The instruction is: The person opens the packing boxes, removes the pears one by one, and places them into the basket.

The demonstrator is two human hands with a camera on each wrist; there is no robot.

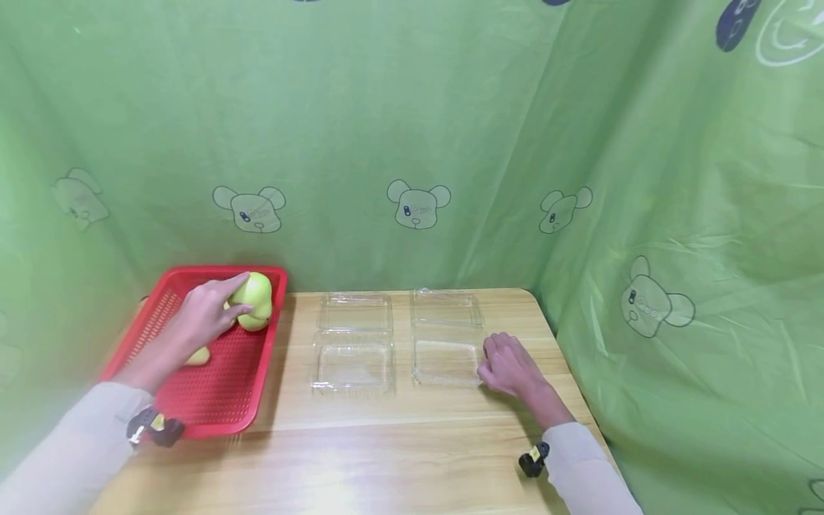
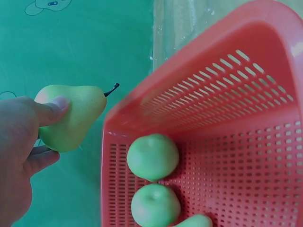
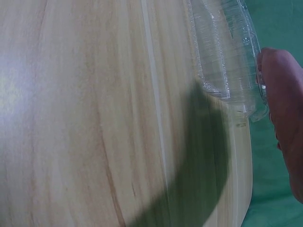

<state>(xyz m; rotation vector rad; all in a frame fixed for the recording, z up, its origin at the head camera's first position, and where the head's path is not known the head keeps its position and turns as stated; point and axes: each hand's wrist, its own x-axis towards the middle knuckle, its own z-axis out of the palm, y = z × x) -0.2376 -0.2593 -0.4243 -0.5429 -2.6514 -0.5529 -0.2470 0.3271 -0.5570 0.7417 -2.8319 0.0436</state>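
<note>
My left hand (image 1: 204, 313) pinches a yellow-green pear (image 2: 75, 116) between thumb and fingers, its dark stem pointing away from the palm. The pear is up over the far part of the red basket (image 1: 259, 397). Inside that basket, the left wrist view shows two green apples (image 2: 153, 157) side by side, with part of another yellow-green fruit (image 2: 197, 221) at the lower edge. My right hand (image 1: 510, 366) has curled fingers gripping the right rim of an opened clear plastic clamshell container (image 1: 447, 363), which sits on the table. Its fingertips are partly hidden in the right wrist view.
A second opened clear clamshell container (image 1: 354, 366) lies to the left of the first, between it and the basket. Both have their lids toward the back. The wooden table (image 1: 386, 454) meets a green curtain (image 1: 360, 129) at the back and right.
</note>
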